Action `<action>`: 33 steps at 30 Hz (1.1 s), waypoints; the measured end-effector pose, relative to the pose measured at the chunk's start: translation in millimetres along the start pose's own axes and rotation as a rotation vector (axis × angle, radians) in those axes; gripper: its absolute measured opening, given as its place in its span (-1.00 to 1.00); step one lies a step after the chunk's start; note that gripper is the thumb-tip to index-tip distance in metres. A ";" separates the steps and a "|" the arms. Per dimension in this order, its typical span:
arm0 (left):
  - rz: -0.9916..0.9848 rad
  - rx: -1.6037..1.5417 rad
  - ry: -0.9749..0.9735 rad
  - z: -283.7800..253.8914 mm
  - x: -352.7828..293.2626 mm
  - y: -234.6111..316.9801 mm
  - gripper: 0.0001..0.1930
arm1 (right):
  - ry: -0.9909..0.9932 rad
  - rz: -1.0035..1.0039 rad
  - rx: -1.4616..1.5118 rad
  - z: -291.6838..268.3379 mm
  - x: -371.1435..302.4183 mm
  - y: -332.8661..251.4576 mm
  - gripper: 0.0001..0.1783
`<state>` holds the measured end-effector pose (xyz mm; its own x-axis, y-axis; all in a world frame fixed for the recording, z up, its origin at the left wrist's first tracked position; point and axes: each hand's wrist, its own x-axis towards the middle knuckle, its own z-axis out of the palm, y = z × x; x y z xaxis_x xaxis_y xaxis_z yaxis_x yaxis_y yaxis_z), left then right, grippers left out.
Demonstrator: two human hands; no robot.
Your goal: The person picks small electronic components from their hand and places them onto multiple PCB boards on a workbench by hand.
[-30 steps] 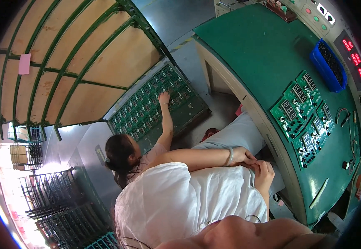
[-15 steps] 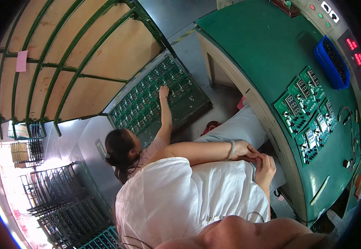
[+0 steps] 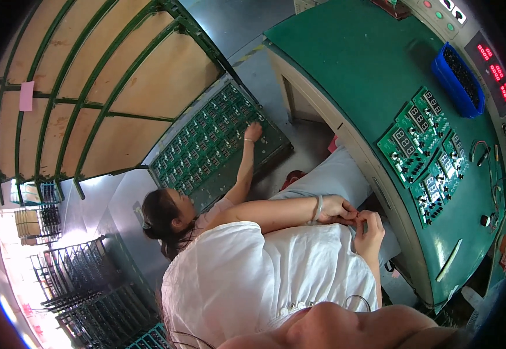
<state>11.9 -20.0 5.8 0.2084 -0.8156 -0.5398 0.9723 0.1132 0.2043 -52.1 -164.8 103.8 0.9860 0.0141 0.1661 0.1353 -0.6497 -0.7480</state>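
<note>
My left hand [image 3: 335,209], with a pale bangle at its wrist, is held in front of my body above my lap. Its fingertips are pinched together and meet those of my right hand [image 3: 370,231], whose fingers are curled in. Whatever lies between the fingertips, if anything, is too small to make out. Both hands are just left of the edge of a green-topped workbench [image 3: 334,64]. On that bench lie several green circuit boards [image 3: 404,142] with digit displays and small black parts, out of reach of my fingers.
A blue bin [image 3: 459,81] of small dark parts and a pale stick [image 3: 449,260] are on the bench. On the left, a co-worker's hand [image 3: 253,131] touches a large panel of circuit boards [image 3: 206,136] beside a green-framed rack [image 3: 107,104]. Dark racks [image 3: 81,264] stand behind.
The co-worker's hand has moved right across the panel, and that person's head has shifted slightly left and down. My hands stay together, with the fingers slightly shifted. The view has turned slightly.
</note>
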 end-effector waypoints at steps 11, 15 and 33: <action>-0.048 0.141 0.018 -3.4 0.9 1.0 -0.79 | 0.032 -0.189 -0.083 -5.5 1.9 0.2 -0.79; -0.005 0.105 -0.010 -3.5 -5.8 -0.7 -0.74 | 0.057 -0.230 -0.129 -2.6 -0.1 9.3 -0.75; -0.116 0.174 -0.047 19.8 -6.1 24.4 -0.63 | 0.355 -0.286 -0.146 -121.2 32.0 2.2 -0.74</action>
<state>32.3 -23.5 30.3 0.0870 -0.8437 -0.5297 0.9559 -0.0790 0.2829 -32.0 -257.9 185.4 0.8135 -0.0365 0.5805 0.3560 -0.7580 -0.5466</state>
